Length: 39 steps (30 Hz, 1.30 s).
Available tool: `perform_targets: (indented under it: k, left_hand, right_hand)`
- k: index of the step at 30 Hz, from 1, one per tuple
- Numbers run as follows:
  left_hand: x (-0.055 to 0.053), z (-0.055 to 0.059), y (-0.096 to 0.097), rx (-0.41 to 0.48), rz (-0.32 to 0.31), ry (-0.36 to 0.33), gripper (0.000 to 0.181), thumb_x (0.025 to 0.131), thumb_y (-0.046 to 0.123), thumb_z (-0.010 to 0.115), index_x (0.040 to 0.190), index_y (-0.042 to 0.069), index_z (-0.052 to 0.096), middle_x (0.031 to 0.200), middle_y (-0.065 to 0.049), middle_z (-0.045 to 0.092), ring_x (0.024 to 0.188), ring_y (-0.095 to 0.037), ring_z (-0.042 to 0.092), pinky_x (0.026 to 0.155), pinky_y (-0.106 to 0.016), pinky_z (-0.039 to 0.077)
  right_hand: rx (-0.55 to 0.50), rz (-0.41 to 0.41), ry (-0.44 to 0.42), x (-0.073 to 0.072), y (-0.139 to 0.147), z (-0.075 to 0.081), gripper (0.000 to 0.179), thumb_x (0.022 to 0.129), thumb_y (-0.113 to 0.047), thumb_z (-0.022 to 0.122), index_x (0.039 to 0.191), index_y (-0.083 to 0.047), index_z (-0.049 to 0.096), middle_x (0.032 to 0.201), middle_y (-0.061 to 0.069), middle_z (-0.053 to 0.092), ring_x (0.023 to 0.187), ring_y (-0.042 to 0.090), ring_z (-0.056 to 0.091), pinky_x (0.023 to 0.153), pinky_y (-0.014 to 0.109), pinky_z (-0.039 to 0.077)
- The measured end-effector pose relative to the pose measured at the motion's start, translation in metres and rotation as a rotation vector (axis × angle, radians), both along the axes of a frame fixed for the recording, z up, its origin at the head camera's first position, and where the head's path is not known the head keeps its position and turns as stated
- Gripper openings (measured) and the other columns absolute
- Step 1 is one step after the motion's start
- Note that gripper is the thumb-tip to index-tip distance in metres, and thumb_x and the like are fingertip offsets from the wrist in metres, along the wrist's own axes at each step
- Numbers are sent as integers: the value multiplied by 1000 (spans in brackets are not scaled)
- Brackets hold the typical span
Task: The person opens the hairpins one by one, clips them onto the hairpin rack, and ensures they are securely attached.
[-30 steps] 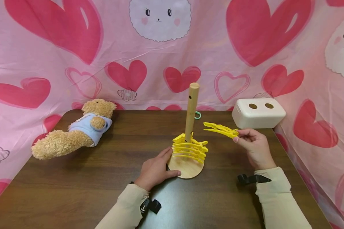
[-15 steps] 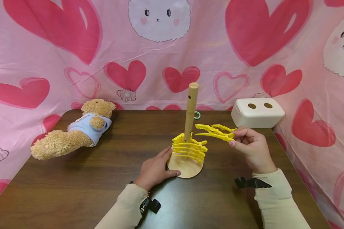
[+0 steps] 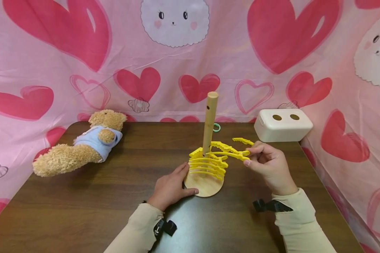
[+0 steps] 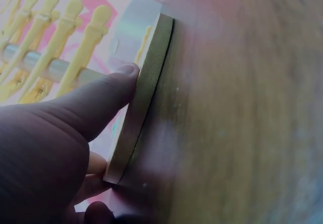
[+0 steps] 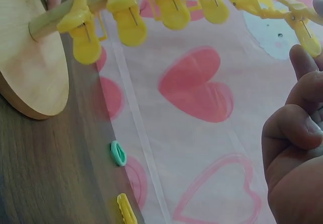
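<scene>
Yellow clip (image 3: 232,154), pinched in the right hand (image 3: 270,166), its long axis near level; spread prongs point leftward at the wooden post (image 3: 210,121). The nearer left hand (image 3: 171,188) grips the post's round base (image 3: 204,187) on the desk (image 3: 92,207).

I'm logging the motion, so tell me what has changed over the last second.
The right hand has moved left, bringing its pinched yellow clip across until the open jaws reach the wooden post. Another clip lying behind shows more clearly. Nothing was newly taken or let go. The left hand still holds the base; the clips on the post, teddy bear and white box stay put.
</scene>
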<state>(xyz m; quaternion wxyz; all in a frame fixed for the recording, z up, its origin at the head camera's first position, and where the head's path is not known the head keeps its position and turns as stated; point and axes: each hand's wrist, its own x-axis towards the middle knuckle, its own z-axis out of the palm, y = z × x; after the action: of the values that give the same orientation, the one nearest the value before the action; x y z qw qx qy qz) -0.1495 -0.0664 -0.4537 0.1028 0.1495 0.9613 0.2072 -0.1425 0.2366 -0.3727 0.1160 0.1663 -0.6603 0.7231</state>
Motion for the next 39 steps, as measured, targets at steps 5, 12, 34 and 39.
perform_targets:
  k: [5, 12, 34, 39]
  left_hand:
    - [1, 0, 1, -6, -20, 17, 103, 80, 75, 65, 159, 19, 31, 163, -3, 32, 123, -35, 59, 86, -51, 50]
    - [1, 1, 2, -16, -22, 15, 105, 79, 74, 67, 160, 18, 29, 163, -4, 31, 121, -37, 59, 84, -51, 51]
    - [4, 5, 6, -31, -24, 4, 104, 80, 72, 69, 159, 15, 30, 163, -5, 30, 121, -37, 59, 84, -51, 52]
    - [4, 4, 6, -32, -27, 6, 105, 80, 72, 69, 159, 14, 31, 163, -6, 31, 119, -37, 61, 83, -51, 52]
  right_hand:
    - [31, 8, -3, -1, -6, -1, 30, 75, 25, 71, 102, 14, 66, 90, 13, 61, 63, 15, 47, 56, 22, 44]
    - [119, -16, -48, 2, -13, 0, 31, 76, 20, 75, 104, 9, 68, 92, 14, 59, 63, 14, 47, 55, 21, 43]
    - [236, -31, -75, 3, -22, -1, 30, 80, 10, 78, 108, 8, 68, 95, 5, 62, 67, 16, 49, 57, 22, 43]
    - [262, -28, -63, 2, -26, -1, 32, 80, 9, 79, 110, 6, 70, 96, 6, 64, 66, 16, 50, 56, 23, 44]
